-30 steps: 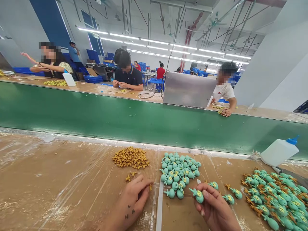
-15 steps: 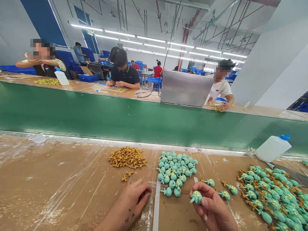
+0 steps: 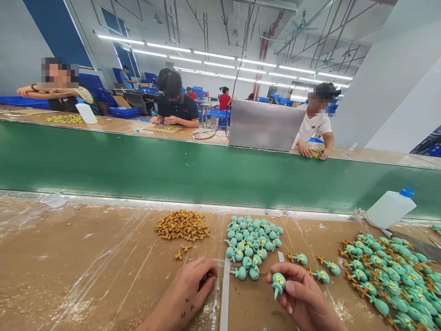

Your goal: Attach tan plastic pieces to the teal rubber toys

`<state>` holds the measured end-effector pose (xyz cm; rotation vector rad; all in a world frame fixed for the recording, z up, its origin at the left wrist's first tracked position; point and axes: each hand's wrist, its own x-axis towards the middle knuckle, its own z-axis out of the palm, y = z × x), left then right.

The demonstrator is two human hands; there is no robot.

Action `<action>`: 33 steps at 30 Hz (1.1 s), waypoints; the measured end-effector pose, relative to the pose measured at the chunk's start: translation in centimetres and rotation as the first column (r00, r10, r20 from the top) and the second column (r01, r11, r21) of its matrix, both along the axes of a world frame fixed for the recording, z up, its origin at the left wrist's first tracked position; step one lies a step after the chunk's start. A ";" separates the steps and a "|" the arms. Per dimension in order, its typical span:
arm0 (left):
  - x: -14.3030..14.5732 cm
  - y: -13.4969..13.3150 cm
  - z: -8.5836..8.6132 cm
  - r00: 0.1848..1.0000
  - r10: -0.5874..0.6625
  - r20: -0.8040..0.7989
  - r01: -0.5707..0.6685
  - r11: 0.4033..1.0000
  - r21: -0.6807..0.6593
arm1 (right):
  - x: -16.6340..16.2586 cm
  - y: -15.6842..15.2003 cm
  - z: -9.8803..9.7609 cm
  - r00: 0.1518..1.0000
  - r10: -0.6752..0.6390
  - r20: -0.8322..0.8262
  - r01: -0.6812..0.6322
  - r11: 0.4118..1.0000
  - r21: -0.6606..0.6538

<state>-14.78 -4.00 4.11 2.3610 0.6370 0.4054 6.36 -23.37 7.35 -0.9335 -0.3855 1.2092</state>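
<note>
While my right hand (image 3: 303,294) pinches a green figure (image 3: 279,281) on the near right, its long axis slants down toward me, stem nearest; I can't tell whether my curled left hand (image 3: 193,287) grips anything.

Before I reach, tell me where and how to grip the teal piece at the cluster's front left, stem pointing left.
Pinch the teal piece by its round body, probably best from above and the near side: the cluster lies behind it, a neighbouring piece crowds its right, and the slim stem juts left.
</note>
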 end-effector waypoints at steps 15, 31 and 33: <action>0.0 -0.2 1.3 0.999 -0.008 -0.032 0.006 0.998 -0.065 | -0.5 -0.3 0.2 0.998 0.028 0.058 -0.028 1.000 -0.001; 0.0 0.0 1.6 0.998 -0.055 -0.021 0.053 0.996 -0.073 | -0.3 -0.5 -1.5 0.762 -0.019 0.648 -0.042 0.996 0.078; 0.0 0.0 1.6 0.998 -0.058 -0.028 0.056 0.996 -0.070 | -0.1 -0.4 -1.5 0.598 -0.010 0.801 -0.102 0.991 0.088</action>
